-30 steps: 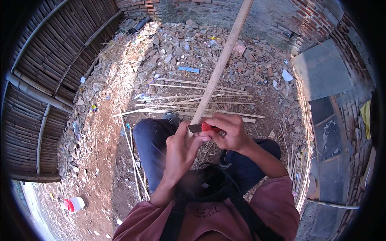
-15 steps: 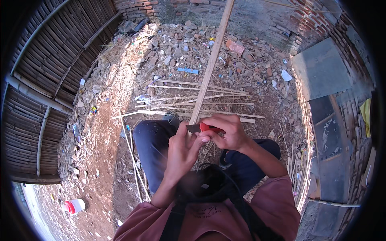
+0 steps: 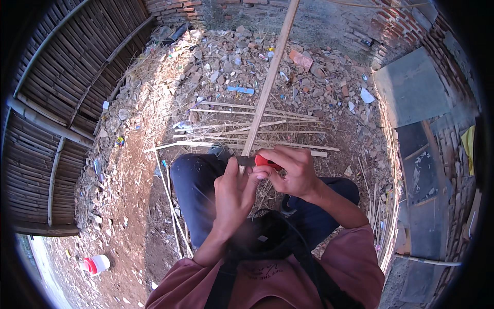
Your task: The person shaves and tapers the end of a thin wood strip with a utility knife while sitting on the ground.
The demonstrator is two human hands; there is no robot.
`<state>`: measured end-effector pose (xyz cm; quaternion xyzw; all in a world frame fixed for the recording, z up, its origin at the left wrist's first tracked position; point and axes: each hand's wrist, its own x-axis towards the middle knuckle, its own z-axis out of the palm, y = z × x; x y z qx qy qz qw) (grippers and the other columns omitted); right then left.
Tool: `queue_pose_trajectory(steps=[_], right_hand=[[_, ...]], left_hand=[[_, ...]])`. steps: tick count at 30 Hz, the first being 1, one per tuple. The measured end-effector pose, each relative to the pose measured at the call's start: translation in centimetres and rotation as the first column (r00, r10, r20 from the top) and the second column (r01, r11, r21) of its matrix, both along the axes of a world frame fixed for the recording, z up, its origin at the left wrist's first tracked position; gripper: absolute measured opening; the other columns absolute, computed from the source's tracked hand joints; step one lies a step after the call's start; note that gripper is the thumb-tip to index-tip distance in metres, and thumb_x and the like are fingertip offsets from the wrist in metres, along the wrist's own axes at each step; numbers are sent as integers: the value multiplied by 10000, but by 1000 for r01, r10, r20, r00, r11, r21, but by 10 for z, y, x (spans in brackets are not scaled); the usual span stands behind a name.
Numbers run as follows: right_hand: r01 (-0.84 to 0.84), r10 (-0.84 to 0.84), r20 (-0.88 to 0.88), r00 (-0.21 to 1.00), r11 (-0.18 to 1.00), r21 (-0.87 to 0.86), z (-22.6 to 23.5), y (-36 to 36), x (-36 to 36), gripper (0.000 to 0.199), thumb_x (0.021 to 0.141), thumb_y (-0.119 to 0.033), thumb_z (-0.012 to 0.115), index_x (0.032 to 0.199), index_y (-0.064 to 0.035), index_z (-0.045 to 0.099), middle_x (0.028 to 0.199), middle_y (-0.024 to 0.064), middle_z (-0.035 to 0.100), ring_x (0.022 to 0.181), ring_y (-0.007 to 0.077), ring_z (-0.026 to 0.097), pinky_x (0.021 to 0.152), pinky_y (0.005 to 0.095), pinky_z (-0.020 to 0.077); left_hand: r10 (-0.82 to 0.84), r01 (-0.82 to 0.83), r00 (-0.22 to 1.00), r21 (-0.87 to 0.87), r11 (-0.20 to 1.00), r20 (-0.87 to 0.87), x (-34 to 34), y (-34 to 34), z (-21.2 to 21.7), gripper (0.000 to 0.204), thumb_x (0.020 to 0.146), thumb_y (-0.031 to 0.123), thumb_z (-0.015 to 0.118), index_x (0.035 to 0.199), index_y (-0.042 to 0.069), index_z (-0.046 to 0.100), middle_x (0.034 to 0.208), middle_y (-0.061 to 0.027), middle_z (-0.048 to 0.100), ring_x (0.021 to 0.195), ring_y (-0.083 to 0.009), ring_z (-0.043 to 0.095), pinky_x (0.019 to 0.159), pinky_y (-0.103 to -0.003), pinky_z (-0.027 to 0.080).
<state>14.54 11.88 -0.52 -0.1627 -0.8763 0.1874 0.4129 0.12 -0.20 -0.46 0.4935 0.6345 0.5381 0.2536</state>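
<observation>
A red-handled utility knife (image 3: 262,160) sits in my right hand (image 3: 297,172), the fingers curled round its handle. Its wide dark blade points left and lies across the near end of a long, pale wooden strip (image 3: 266,95). That strip slants away from me toward the far wall. My left hand (image 3: 229,198) is closed at the strip's near end, fingertips and thumb close against the blade; the very end is partly hidden by the fingers. Both hands meet above the gap between my bent knees. Beyond them, several thin wooden strips (image 3: 293,132) lie roughly crosswise on the ground.
Rubble (image 3: 221,64) covers the ground toward a brick wall (image 3: 257,13). More thin strips (image 3: 170,206) lie by my left knee. A bamboo-slat panel (image 3: 56,77) stands at left, grey boards (image 3: 414,87) at right. A white container with a red lid (image 3: 98,264) is at lower left.
The knife and right hand have shifted very slightly, and the blade has tilted a little against the strip. The left hand stays nearly in place.
</observation>
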Motion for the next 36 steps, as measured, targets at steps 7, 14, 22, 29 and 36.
queue_pose_trajectory(steps=[7, 14, 22, 29, 36], right_hand=[[-154, 156, 15, 988, 981, -118, 3, 8, 3, 285, 849, -231, 849, 1073, -84, 751, 876, 64, 760, 701, 240, 747, 594, 335, 584], [-12, 11, 24, 1000, 1000, 26, 4, 3, -1, 272, 867, -283, 830, 1061, -108, 755, 785, 32, 709, 607, 217, 697, 526, 340, 533], [125, -130, 42, 991, 988, 90, 1, -2, 0, 269, 863, -268, 832, 1066, -110, 755, 776, 31, 702, 597, 213, 685, 516, 344, 526], [159, -160, 19, 987, 986, 50, 9, 4, -1, 255, 883, -297, 837, 1054, -119, 772, 769, 26, 711, 593, 204, 689, 513, 343, 524], [162, -165, 51, 985, 985, 61, 10, 6, -1, 247, 887, -287, 835, 1061, -123, 775, 818, 29, 745, 623, 202, 711, 530, 340, 537]], left_hand=[[-38, 32, 995, 58, 998, 96, 2, 2, 3, 243, 976, 182, 785, 1059, 8, 637, 618, 73, 418, 600, -29, 301, 522, -255, 238], [41, -42, 999, 23, 999, 21, 6, 5, 0, 252, 1004, 220, 751, 1103, 4, 668, 598, 29, 459, 576, -43, 336, 509, -274, 260], [69, -78, 987, -57, 995, -147, 2, 8, -13, 297, 996, 261, 746, 1018, 15, 582, 689, -159, 635, 639, -406, 682, 564, -403, 513], [101, -112, 978, -52, 992, -183, 4, 7, -12, 335, 1006, 287, 733, 971, 15, 541, 670, -169, 621, 611, -415, 670, 543, -448, 497], [80, -91, 972, -36, 995, -221, -2, 5, -14, 257, 1093, 245, 574, 980, 16, 546, 633, -196, 601, 594, -442, 650, 524, -501, 461]])
